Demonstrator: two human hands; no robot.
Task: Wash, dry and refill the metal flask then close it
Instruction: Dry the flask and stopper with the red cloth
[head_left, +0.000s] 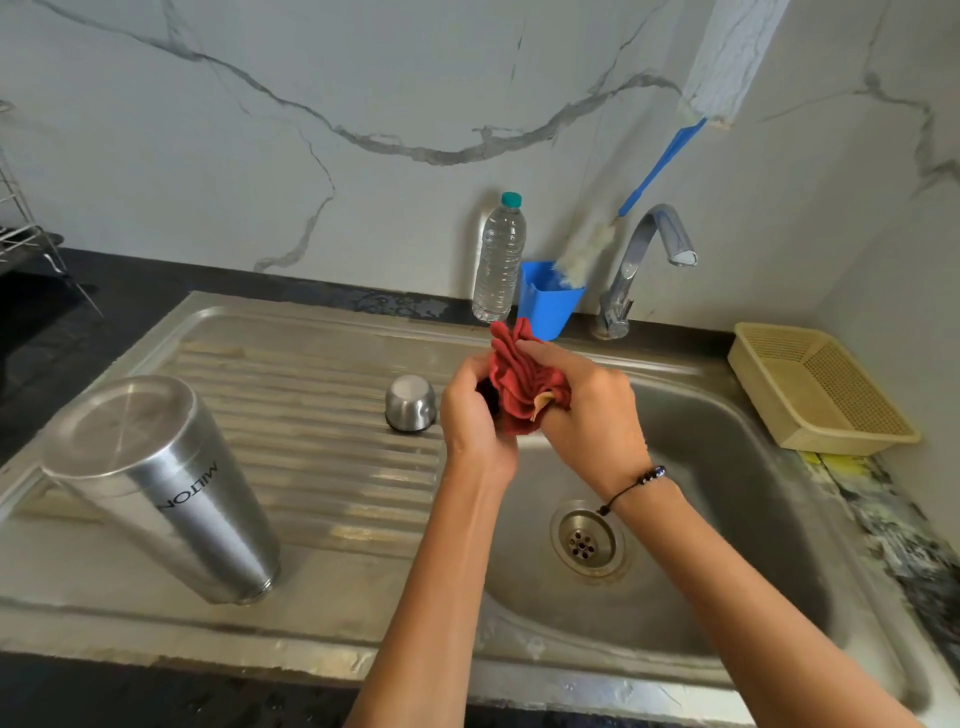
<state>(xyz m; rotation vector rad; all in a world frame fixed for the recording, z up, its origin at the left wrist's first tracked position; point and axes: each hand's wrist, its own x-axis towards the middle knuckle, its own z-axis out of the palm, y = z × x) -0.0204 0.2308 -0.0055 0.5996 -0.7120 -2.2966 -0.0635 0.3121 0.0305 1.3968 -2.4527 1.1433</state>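
Observation:
The metal flask stands upside down on the ribbed drainboard at the left, its mouth on the steel. A small steel cap rests upside down in the middle of the drainboard. Over the left rim of the sink basin, both hands are bunched around a red cloth. My left hand grips a small dark piece that the cloth mostly hides. My right hand presses the cloth against that piece.
A full plastic water bottle stands by the back wall. Beside it a blue cup holds a bottle brush. The tap curves over the basin, and a beige basket sits at the right. A wire rack is far left.

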